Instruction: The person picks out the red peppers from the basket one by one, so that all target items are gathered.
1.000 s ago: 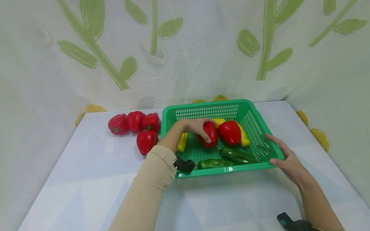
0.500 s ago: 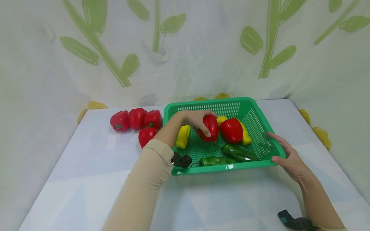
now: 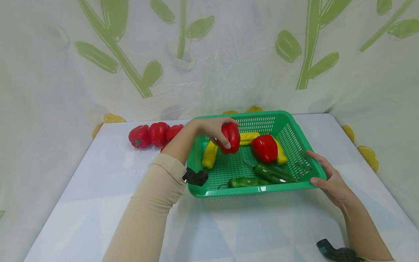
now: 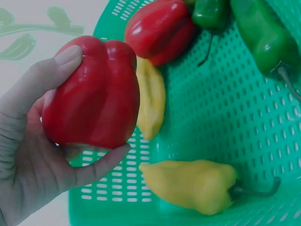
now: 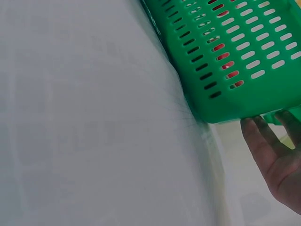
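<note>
My left hand (image 3: 216, 129) grips a red bell pepper (image 3: 231, 138) above the left half of a green plastic basket (image 3: 256, 189). In the left wrist view, thumb and fingers wrap around that bell pepper (image 4: 94, 94). My right hand (image 3: 334, 183) holds the basket's right rim near the front corner, thumb on top. Its fingertips meet the rim in the right wrist view, where part of the hand (image 5: 277, 165) is cut off. Inside the basket lie another red bell pepper (image 3: 264, 149), several yellow peppers (image 3: 210, 155) and green peppers (image 3: 273, 173).
Several red bell peppers (image 3: 140, 137) stand on the white table (image 3: 98, 189) left of the basket, one mostly hidden behind my left forearm. A pale curtain (image 3: 229, 72) with green leaf prints hangs behind the table.
My left hand has lifted the red bell pepper up from the basket floor and shifted it slightly left. The right hand keeps its hold on the rim.
</note>
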Action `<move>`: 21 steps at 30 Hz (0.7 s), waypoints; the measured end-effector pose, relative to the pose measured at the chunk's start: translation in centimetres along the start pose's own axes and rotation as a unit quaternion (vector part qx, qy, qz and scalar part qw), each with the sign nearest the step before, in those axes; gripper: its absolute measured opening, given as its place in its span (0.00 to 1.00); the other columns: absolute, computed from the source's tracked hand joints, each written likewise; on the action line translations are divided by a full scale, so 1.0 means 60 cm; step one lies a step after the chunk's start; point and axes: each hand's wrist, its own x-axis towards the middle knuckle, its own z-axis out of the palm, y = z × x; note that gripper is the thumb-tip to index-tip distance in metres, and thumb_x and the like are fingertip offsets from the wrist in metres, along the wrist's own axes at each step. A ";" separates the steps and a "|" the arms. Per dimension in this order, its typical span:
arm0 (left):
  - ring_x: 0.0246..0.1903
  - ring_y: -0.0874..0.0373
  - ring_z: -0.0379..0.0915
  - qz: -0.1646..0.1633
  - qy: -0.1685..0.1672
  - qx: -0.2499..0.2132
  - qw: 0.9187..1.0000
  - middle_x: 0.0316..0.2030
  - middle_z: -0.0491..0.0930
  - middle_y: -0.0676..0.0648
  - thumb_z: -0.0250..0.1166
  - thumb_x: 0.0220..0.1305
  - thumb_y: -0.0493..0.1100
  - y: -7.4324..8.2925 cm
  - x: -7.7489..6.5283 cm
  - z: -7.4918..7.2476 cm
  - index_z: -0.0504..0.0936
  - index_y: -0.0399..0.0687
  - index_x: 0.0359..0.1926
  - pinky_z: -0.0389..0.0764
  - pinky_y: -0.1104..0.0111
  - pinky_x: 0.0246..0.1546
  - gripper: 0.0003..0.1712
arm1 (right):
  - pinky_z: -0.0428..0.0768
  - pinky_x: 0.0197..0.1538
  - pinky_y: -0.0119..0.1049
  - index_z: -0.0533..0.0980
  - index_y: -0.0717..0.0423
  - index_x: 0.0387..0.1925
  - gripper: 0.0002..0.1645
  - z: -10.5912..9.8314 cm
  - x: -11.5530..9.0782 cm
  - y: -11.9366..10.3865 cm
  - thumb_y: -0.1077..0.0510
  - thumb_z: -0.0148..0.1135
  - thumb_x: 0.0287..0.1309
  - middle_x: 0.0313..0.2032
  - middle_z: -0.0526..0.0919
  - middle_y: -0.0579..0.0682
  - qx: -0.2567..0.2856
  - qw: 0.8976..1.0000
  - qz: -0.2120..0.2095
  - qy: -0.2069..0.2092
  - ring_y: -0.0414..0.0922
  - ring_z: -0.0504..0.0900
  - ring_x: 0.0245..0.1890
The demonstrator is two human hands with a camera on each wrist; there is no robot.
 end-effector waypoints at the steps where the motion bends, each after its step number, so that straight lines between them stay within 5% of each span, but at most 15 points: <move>1: 0.58 0.48 0.62 0.001 0.002 0.000 1.000 0.60 0.64 0.45 0.72 0.46 0.35 0.000 -0.003 -0.003 0.58 0.57 0.68 0.79 0.55 0.49 0.49 | 0.75 0.48 0.22 0.54 0.37 0.71 0.41 0.000 0.001 0.000 0.60 0.58 0.60 0.66 0.49 0.47 0.000 1.000 0.000 0.000 0.33 0.68 0.53; 21: 0.59 0.48 0.61 0.013 0.013 0.016 1.000 0.60 0.65 0.47 0.74 0.44 0.39 -0.012 -0.066 -0.035 0.57 0.59 0.68 0.76 0.49 0.52 0.51 | 0.74 0.48 0.21 0.54 0.37 0.71 0.41 0.002 0.001 0.000 0.60 0.58 0.60 0.67 0.48 0.47 -0.002 1.000 0.002 0.001 0.32 0.68 0.53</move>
